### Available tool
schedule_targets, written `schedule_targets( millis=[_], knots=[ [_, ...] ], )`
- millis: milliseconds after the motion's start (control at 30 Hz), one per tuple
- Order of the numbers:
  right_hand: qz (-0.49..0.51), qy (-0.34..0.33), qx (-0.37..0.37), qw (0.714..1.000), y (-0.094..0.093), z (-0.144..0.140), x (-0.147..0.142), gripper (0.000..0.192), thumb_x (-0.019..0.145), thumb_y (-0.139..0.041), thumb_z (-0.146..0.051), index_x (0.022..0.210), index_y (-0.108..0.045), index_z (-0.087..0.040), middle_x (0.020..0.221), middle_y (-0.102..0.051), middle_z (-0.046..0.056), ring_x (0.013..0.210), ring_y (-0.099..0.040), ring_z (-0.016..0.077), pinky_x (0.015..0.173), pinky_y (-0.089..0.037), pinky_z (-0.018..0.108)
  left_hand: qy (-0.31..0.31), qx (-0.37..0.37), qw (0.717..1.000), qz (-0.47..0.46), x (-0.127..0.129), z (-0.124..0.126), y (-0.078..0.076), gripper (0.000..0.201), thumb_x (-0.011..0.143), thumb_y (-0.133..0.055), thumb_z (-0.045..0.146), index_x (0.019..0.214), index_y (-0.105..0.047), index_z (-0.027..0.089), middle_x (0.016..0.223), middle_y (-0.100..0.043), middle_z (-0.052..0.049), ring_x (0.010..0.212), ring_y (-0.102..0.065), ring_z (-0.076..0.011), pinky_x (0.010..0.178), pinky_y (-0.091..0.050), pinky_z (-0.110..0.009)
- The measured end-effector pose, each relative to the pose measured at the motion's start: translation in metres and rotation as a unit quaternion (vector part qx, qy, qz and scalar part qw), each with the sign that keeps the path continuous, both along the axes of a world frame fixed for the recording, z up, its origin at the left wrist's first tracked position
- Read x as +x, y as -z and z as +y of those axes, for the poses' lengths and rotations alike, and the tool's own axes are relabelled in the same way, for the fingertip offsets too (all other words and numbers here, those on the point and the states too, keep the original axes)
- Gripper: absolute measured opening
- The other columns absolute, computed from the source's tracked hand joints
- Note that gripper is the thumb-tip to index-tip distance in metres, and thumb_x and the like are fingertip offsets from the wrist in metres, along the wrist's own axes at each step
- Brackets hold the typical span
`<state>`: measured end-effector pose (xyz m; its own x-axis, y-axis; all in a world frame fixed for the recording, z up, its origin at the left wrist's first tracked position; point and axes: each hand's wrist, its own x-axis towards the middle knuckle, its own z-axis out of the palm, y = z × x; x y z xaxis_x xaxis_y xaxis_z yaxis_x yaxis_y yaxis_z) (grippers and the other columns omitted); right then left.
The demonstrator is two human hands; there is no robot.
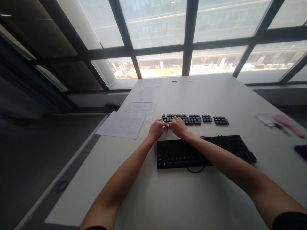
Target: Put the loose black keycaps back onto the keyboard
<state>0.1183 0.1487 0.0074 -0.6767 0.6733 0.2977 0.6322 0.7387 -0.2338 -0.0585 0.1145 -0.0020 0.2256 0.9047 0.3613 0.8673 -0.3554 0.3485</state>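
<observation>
Loose black keycaps [194, 120] lie in grouped rows on the white desk, laid out like a keyboard. My left hand [157, 129] is at the left end of these rows, its thumb and fingers pinched together. Close beside it, my right hand [177, 127] has curled fingers reaching over the near keycaps and hiding some. What either hand's fingertips hold, if anything, is too small to make out. Nearer to me lies a black keyboard [177, 164], with keycaps visible along its front rows and a dark, flat area behind them. My right forearm crosses over it.
Printed paper sheets [121, 125] lie along the desk's left side. At the right are a pink brush-like item [285, 121], a clear plastic bag [262, 118] and a purple item [301, 150]. The keyboard's cable [196, 171] loops out in front. Windows stand behind the desk [216, 95].
</observation>
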Motion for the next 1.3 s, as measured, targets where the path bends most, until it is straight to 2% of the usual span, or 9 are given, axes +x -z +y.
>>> schedule_targets(
  millis=[133,300,400,467,633,900,1133,1300],
  knots=[
    [0.062,0.009,-0.016,0.998,-0.005,-0.017,0.014,0.018,0.093,-0.063,-0.013,0.082,-0.076,-0.016,0.089,-0.072,0.010,0.094,-0.059,0.0233,0.087,-0.041,0.036,-0.007,0.001,0.999,-0.046,0.001,-0.029,-0.011,0.003,0.085,-0.077,0.023,0.085,-0.080,0.023,0.090,-0.079,-0.002,0.084,-0.065,-0.0198,0.082,-0.051,-0.035],
    [0.230,-0.042,-0.109,0.966,-0.007,-0.077,0.045,0.010,0.087,-0.071,-0.009,0.082,-0.074,-0.017,0.088,-0.072,0.006,0.086,-0.064,0.0196,0.081,-0.049,0.032,0.058,-0.043,0.984,-0.166,0.008,-0.096,-0.028,0.007,0.082,-0.078,0.019,0.085,-0.080,0.025,0.088,-0.079,0.000,0.083,-0.068,-0.0190,0.081,-0.051,-0.034],
    [0.263,-0.077,-0.147,0.950,0.000,-0.113,0.055,0.012,0.085,-0.071,-0.007,0.083,-0.073,-0.019,0.090,-0.072,0.005,0.085,-0.066,0.0194,0.080,-0.052,0.033,0.082,-0.081,0.975,-0.189,0.012,-0.126,-0.029,0.008,0.083,-0.078,0.019,0.086,-0.080,0.026,0.089,-0.079,0.000,0.083,-0.068,-0.0189,0.082,-0.052,-0.035],
    [0.266,-0.089,-0.152,0.948,0.005,-0.127,0.058,0.013,0.085,-0.071,-0.006,0.083,-0.072,-0.019,0.091,-0.072,0.006,0.086,-0.066,0.0198,0.080,-0.054,0.033,0.094,-0.090,0.974,-0.187,0.014,-0.136,-0.027,0.007,0.084,-0.078,0.020,0.085,-0.080,0.026,0.090,-0.079,0.000,0.083,-0.067,-0.0189,0.083,-0.052,-0.036],
    [0.267,-0.091,-0.151,0.947,0.012,-0.133,0.059,0.013,0.086,-0.070,-0.007,0.085,-0.072,-0.020,0.092,-0.072,0.006,0.086,-0.067,0.0201,0.079,-0.056,0.034,0.113,-0.089,0.975,-0.168,0.018,-0.138,-0.021,0.006,0.085,-0.076,0.021,0.085,-0.080,0.025,0.090,-0.078,-0.001,0.083,-0.065,-0.0196,0.080,-0.054,-0.036],
    [0.259,-0.105,-0.129,0.951,0.017,-0.133,0.058,0.015,0.090,-0.065,-0.008,0.082,-0.071,-0.019,0.093,-0.069,0.007,0.086,-0.065,0.0191,0.078,-0.055,0.032,0.123,-0.070,0.981,-0.132,0.017,-0.140,-0.021,0.007,0.086,-0.074,0.019,0.086,-0.079,0.024,0.091,-0.077,-0.003,0.084,-0.062,-0.0200,0.078,-0.054,-0.036],
    [0.266,-0.105,-0.146,0.947,0.016,-0.134,0.058,0.015,0.090,-0.065,-0.009,0.082,-0.070,-0.020,0.094,-0.069,0.006,0.086,-0.066,0.0185,0.078,-0.055,0.032,0.115,-0.062,0.982,-0.135,0.018,-0.140,-0.019,0.008,0.088,-0.072,0.020,0.088,-0.079,0.025,0.092,-0.077,-0.004,0.085,-0.062,-0.0199,0.079,-0.056,-0.037],
    [0.257,-0.112,-0.127,0.952,0.016,-0.133,0.058,0.016,0.091,-0.063,-0.009,0.082,-0.070,-0.019,0.095,-0.069,0.007,0.087,-0.065,0.0191,0.079,-0.055,0.033,0.125,-0.056,0.985,-0.104,0.018,-0.140,-0.019,0.010,0.088,-0.072,0.018,0.089,-0.079,0.025,0.093,-0.077,-0.004,0.086,-0.061,-0.0207,0.079,-0.056,-0.037]
  ],
)
